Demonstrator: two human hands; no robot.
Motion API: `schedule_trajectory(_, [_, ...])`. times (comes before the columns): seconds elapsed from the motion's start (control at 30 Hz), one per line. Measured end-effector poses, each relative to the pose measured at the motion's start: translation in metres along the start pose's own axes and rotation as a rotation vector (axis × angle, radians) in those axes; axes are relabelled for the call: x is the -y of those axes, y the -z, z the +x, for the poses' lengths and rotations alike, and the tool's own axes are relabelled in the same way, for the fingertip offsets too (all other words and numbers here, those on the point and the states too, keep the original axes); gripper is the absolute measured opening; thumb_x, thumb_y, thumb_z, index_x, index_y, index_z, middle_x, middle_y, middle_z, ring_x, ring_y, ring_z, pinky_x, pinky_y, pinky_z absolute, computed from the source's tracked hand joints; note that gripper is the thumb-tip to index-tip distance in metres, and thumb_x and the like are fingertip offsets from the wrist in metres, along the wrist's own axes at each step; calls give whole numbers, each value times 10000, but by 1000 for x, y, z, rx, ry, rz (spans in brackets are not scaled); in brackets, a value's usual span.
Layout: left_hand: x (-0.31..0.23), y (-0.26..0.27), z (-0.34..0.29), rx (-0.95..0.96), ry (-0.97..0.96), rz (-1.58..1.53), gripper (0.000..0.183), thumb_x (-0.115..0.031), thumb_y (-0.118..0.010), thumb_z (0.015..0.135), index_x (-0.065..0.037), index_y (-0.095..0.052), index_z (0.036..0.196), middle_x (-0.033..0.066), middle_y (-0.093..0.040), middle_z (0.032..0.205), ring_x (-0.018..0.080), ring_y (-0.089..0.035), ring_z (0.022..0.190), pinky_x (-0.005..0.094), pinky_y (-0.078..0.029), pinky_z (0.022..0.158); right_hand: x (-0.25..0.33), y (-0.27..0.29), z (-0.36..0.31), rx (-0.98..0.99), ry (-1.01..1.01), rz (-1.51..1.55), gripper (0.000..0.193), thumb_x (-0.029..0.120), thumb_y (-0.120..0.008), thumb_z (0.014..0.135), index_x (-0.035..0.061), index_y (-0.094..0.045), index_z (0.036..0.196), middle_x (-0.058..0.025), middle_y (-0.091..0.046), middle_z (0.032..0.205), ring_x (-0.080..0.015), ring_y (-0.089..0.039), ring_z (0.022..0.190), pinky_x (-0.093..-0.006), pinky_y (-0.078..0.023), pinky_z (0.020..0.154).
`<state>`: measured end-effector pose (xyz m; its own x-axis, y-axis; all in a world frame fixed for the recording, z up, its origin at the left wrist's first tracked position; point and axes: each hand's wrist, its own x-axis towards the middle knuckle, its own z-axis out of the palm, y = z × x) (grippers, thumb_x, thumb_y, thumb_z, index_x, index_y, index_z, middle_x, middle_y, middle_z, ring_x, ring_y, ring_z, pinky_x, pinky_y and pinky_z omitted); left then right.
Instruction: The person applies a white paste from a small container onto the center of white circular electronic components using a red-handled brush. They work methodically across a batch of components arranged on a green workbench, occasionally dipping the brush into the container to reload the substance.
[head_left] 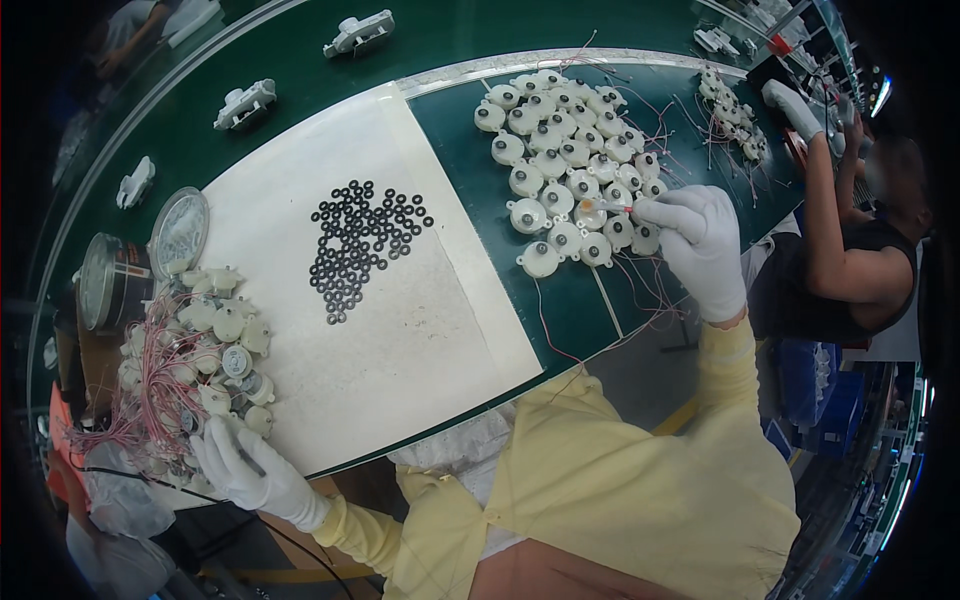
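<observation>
My gloved right hand (695, 245) is closed around a thin small brush (612, 207) with a brownish tip and a red band. Its tip is over a cluster of small round white motors (540, 258) on the green tabletop, most with a black piece at the centre. Whether the tip touches one, I cannot tell. At the lower left, my gloved left hand (255, 475) has its fingers apart, beside a heap of similar white motors (228, 322) with pink and red wires (165, 375). I see nothing held in it.
Many black rings (345, 240) lie on a white sheet (450, 320). A tub (100, 285) and a round clear lid (180, 235) stand at left. White parts (245, 103) sit on a green belt beyond. A co-worker (850, 260) works at right, near more wired motors (735, 115).
</observation>
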<state>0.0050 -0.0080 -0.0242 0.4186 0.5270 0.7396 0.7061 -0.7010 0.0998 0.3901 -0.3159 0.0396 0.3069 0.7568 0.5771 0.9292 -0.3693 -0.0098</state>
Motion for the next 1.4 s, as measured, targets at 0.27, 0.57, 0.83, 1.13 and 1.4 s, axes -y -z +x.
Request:
schedule_trajectory(0.27, [-3, -3, 2, -1, -4, 4, 297, -40, -597, 892, 29, -637, 1178, 190, -604, 1219, 393, -530, 1202, 481, -418, 1011, -4, 4, -6, 19, -29, -13, 347, -28, -602, 644, 165, -705, 913, -9, -641, 849, -223, -594, 792, -368, -435, 749])
schedule_trajectory(0.57, [-6, 6, 14, 38, 3, -5, 302, -20, -630, 826, -8, -645, 1128, 158, -648, 1083, 419, -563, 1104, 493, -436, 962, 1, 27, -3, 35, -148, -48, 360, -72, -582, 686, 75, -731, 979, -102, -648, 942, -282, -590, 925, -374, -450, 859])
schedule_trajectory(0.83, [-3, 6, 7, -42, 57, -32, 375, -68, -665, 780, -100, -654, 1153, 86, -632, 1144, 356, -547, 1146, 466, -413, 983, 51, 39, 102, 69, 267, 93, 421, -119, -569, 669, 45, -699, 1034, -98, -639, 952, -274, -592, 900, -355, -458, 836])
schedule_trajectory(1.13, [-1, 17, 12, 9, 93, -95, 390, -83, -673, 741, -97, -664, 1130, 85, -630, 1150, 343, -533, 1172, 473, -386, 1020, 197, -72, 280, -57, 713, 106, 212, 74, -592, 760, 177, -746, 864, -15, -679, 739, -217, -639, 701, -353, -503, 657])
schedule_trajectory(1.4, [2, 20, 13, 55, 134, -109, 405, -133, -682, 708, -123, -676, 1112, 60, -623, 1152, 316, -522, 1182, 467, -370, 1028, 257, -192, 330, 284, 516, 109, 220, 209, -545, 807, 196, -760, 855, -80, -701, 791, -277, -654, 751, -392, -520, 713])
